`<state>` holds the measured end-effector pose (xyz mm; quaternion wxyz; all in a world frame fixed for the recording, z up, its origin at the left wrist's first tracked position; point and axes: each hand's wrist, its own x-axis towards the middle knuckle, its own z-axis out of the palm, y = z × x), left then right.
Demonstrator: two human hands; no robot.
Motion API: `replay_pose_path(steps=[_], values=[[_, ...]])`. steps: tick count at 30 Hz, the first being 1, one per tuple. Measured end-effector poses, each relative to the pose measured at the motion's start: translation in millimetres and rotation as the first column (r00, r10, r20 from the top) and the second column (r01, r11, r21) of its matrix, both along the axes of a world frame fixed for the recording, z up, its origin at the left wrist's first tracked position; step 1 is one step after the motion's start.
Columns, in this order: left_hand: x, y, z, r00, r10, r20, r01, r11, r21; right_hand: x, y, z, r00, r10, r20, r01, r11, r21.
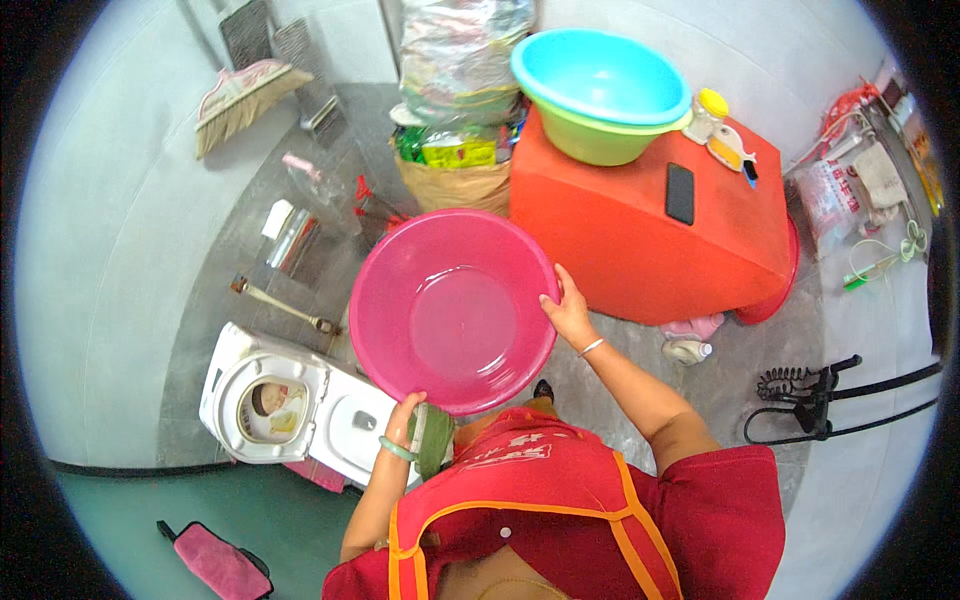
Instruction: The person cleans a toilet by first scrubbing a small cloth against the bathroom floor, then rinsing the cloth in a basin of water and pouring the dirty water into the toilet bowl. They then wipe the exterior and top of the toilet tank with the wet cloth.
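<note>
A large pink plastic basin (pixel 463 322) is held out in front of my red apron, its open side facing up. My right hand (pixel 570 307) grips its right rim, thumb inside. At the near left rim my left hand (pixel 405 420) holds the edge. A green fabric item (pixel 433 441) lies against that hand, beneath the rim; whether the hand also grips it is unclear. Bright reflections show on the basin's bottom, and I cannot tell if there is water in it. To the left stands a white toilet (pixel 360 427) with its lid (pixel 274 409) raised.
A red-covered box-like stand (pixel 645 247) bears nested blue and green basins (pixel 600 82), a dark rectangular object (pixel 680 193) and a yellow-lidded jar (pixel 707 112). Bottles (pixel 688 350) lie beside its base. A broom (pixel 247 97), a long-handled brush (pixel 289 306) and stuffed bags (pixel 465 90) line the walls.
</note>
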<state>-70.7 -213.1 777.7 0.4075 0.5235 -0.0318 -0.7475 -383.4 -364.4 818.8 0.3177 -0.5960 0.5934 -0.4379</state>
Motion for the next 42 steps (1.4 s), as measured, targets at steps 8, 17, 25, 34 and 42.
replay_pose_path(steps=[8,17,25,34,42], values=[[-82,-82,-11,0.941,-0.302,0.153,0.3,0.953,0.036,-136,-2,-118,0.896,-0.2,0.396,0.12,0.969,0.217],[-136,-117,-65,0.598,-0.8,-0.049,0.786,0.573,0.231,-166,185,-129,0.618,-0.633,0.467,0.356,0.755,0.551],[-281,-112,-112,0.169,-0.981,0.095,0.977,0.179,0.112,-182,338,-173,0.029,-0.911,0.411,0.417,0.385,0.824],[-455,-92,-212,-0.228,-0.954,0.195,0.953,-0.177,0.244,-271,403,-277,-0.202,-0.948,0.247,0.389,0.154,0.909],[-567,-81,-459,-0.411,-0.781,0.471,0.907,-0.403,0.122,-370,442,-472,-0.198,-0.949,0.244,0.496,0.118,0.861]])
